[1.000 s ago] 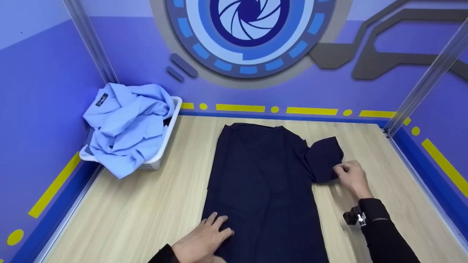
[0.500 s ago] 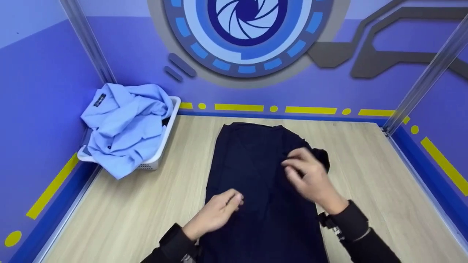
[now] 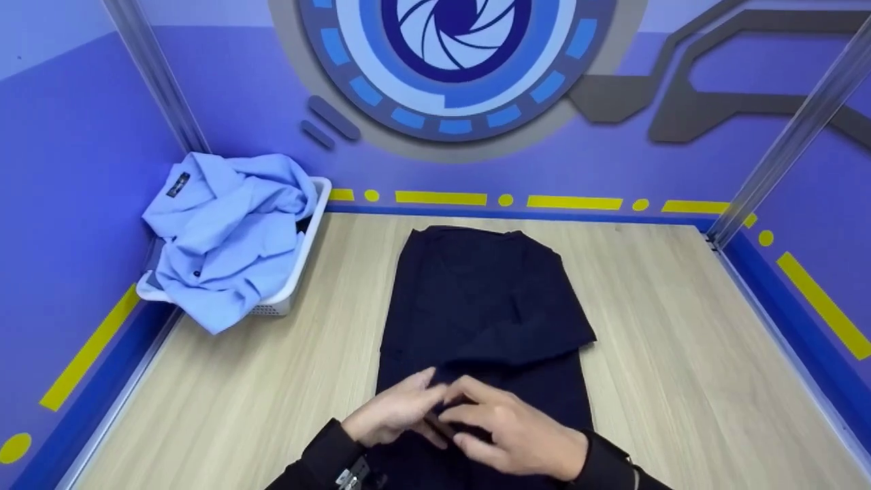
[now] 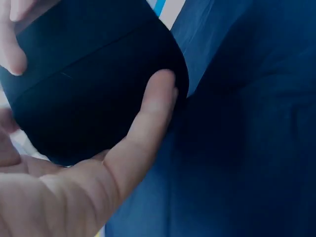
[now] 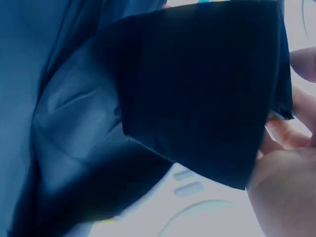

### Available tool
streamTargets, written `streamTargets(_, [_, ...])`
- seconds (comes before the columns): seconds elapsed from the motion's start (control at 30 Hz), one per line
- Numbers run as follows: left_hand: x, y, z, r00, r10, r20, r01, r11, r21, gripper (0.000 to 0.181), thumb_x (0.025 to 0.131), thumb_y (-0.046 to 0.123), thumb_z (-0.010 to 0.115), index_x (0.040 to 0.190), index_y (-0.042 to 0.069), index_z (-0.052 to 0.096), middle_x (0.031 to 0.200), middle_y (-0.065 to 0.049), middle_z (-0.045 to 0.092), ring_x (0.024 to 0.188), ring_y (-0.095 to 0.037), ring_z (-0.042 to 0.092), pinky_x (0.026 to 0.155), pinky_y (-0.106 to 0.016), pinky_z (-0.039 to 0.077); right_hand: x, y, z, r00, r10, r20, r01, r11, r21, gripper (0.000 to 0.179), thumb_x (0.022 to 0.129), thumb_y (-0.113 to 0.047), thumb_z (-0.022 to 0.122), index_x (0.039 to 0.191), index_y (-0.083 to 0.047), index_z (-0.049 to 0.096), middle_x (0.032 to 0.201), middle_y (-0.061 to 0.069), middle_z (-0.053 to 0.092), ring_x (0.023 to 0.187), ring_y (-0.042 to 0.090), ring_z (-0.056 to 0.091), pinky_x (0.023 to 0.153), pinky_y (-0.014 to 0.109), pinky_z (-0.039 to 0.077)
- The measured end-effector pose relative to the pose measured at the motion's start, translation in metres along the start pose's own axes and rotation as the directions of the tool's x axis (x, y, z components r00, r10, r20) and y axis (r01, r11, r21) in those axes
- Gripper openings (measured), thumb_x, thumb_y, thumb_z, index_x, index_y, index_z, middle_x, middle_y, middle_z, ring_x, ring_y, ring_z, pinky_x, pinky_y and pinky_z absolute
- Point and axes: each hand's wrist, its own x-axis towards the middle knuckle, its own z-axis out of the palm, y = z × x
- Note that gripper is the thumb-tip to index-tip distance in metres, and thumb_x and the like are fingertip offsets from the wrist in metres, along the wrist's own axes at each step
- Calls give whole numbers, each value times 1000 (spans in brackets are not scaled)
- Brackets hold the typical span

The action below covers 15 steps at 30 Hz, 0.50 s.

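A dark navy shirt [image 3: 476, 286] lies lengthwise on the table, one sleeve folded in across its body from the right side. Both hands meet at that sleeve's end, low over the shirt. My left hand [image 3: 395, 412] holds the sleeve end [image 4: 94, 94]; in the left wrist view its thumb lies across the dark cloth, while the other fingers are partly behind it. From the right, my right hand [image 3: 514, 429] grips the same end with bent fingers. In the right wrist view, fingers [image 5: 286, 131] reach behind the cloth's edge. The shirt's lower part is largely covered by the hands.
A white basket [image 3: 311, 238] heaped with a light blue shirt [image 3: 235, 231] stands at the back left, with cloth hanging over its rim. Bare wooden table [image 3: 687, 354] shows to the right of the navy shirt. Purple-blue panels [image 3: 381, 109] rise at the back and sides.
The right hand has swung from the sleeve at the right, inward and down over the shirt. The sleeve now crosses the body. The left hand has lifted off the cloth and met the right.
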Motion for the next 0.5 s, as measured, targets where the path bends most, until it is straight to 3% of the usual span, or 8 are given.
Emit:
streamTargets(0.13, [-2, -1, 1, 998, 49, -43, -43, 989, 138, 39, 89, -3, 63, 127, -3, 54, 98, -13, 68, 76, -22, 71, 63, -39, 62, -6, -5, 4, 998, 42, 53, -48, 992, 119, 32, 91, -3, 69, 123, -5, 70, 129, 7, 55, 113, 13, 61, 96, 22, 51])
streamTargets(0.2, [-5, 3, 2, 983, 170, -72, -139, 939, 316, 42, 82, -9, 63, 123, -1, 61, 95, -8, 66, 75, -13, 65, 63, -31, 58, -9, -5, 3, 997, 42, 66, -53, 985, 163, 31, 92, -2, 69, 122, -6, 71, 129, 8, 56, 112, 13, 62, 95, 22, 53])
streamTargets(0.23, [-7, 6, 4, 964, 256, -75, -201, 882, 427, 40, 79, -10, 63, 118, 0, 65, 92, -6, 65, 74, -10, 62, 63, -27, 55, -11, -3, 2, 997, 36, 63, -47, 982, 185, 29, 92, -2, 69, 120, -8, 72, 127, 9, 58, 111, 14, 63, 94, 23, 53])
streamTargets(0.3, [-12, 12, 8, 884, 465, -43, -323, 676, 662, 38, 74, -10, 63, 109, 3, 71, 88, -1, 62, 74, -7, 56, 65, -23, 51, -15, 5, -1, 999, 19, 34, -27, 968, 250, 25, 92, 1, 68, 115, -9, 74, 120, 10, 63, 105, 16, 65, 90, 25, 55])
streamTargets(0.37, [-17, 18, 13, 744, 666, 56, -387, 361, 848, 34, 72, -11, 64, 100, 5, 73, 86, 1, 59, 75, -7, 54, 67, -22, 49, -20, 18, -8, 999, 39, -3, -35, 944, 327, 23, 92, 5, 67, 108, -8, 77, 112, 11, 68, 98, 18, 68, 86, 27, 57])
streamTargets(0.43, [-22, 23, 20, 609, 771, 186, -362, 62, 930, 28, 70, -11, 66, 92, 7, 72, 84, 1, 55, 75, -10, 53, 67, -23, 49, -27, 34, -18, 992, 109, -67, -78, 930, 360, 23, 91, 10, 66, 98, -8, 78, 100, 10, 72, 91, 18, 69, 81, 27, 57])
streamTargets(0.47, [-24, 24, 23, 565, 786, 252, -327, -67, 943, 26, 70, -9, 68, 88, 8, 70, 83, 1, 54, 75, -11, 53, 66, -24, 48, -32, 42, -22, 980, 169, -108, -121, 927, 355, 24, 90, 13, 66, 94, -8, 78, 94, 8, 73, 86, 16, 69, 78, 25, 57])
streamTargets(0.5, [-26, 24, 26, 545, 777, 315, -291, -177, 940, 24, 69, -7, 70, 85, 10, 68, 83, 1, 53, 75, -13, 54, 66, -26, 48, -37, 51, -27, 959, 237, -155, -178, 930, 322, 26, 89, 15, 65, 90, -8, 78, 89, 7, 73, 83, 14, 68, 76, 23, 56])
